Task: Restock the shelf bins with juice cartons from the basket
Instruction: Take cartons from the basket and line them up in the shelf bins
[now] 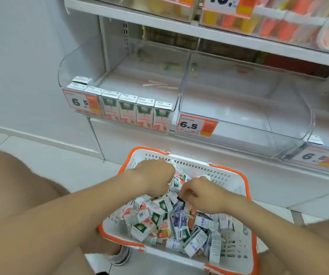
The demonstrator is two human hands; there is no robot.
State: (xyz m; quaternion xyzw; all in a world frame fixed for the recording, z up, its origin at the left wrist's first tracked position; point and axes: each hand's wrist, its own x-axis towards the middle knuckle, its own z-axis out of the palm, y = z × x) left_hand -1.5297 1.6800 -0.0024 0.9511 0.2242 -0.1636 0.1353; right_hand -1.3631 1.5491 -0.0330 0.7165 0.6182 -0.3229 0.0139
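A person crouched before a shop shelf, both bare hands down in a white basket (199, 168) with an orange rim that sat on the tiled floor just in front of the shelf base. We saw the left hand (153, 178) at the far side of the load, its fingers curled around a pink-and-white carton (178, 169) whose edge stuck out past the knuckles. The right hand (201, 194) lay just beside it, fingers bent down into the heap; whether they had closed on anything we could not tell. The juice cartons (153, 215) filled the basket in a loose jumble, green, pink, orange and purple packs lying at every angle. Above, in the left clear bin (70, 66), a row of cartons (136, 113) stood upright against the front wall, green tops and pink fruit facing out, with one more carton (82, 80) behind the row at its left end. A few pale wooden sticks (159, 85) lay on that bin's floor further back. The middle bin (308, 108) to its right carried an orange price tag (196, 126) reading 6.5 at its front left corner. On the upper shelf (159, 22) we made out yellow and orange packs, blurred. A grey shoe (121, 257) showed just beside the basket's near left corner.
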